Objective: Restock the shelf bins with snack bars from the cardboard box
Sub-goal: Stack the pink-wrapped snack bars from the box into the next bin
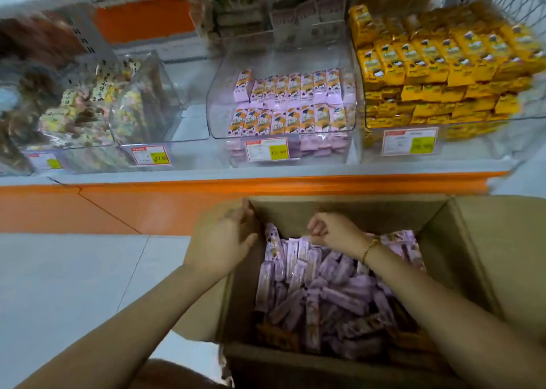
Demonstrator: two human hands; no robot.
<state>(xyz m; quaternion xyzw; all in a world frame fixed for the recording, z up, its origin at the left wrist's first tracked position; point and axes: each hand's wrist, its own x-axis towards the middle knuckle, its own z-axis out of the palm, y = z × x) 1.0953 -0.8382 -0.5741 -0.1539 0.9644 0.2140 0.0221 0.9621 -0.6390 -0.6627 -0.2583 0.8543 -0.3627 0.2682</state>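
**Fingers [242, 217] at work: picking stage**

Left hand [221, 241]: fingers straight, bracing the cardboard box [339, 208] corner to steady it; right hand [334, 230]: fingers curled, pinching upright snack bars [325, 294] inside; purple shelf bin [220, 93] above, part full.

Soft, even light falls from overhead, moderately bright, and throws no hard shadows. The pale floor [74, 285] looks flat and a little washed out. Inside the cardboard box [478, 241] it is dimmer, and the snack bars [331, 294] darken toward the near wall. The clear bin [218, 93] carries a faint sheen on its curved front.

Sharpness is best in the middle, though the print on the price tag [266, 149] is still unreadable. The yellow packets [437, 66] and the upper shelf smear with motion blur, as do the bins at far left. The orange shelf edge [266, 182] bows (wide-angle lens), and both forearms stretch toward the bottom corners.
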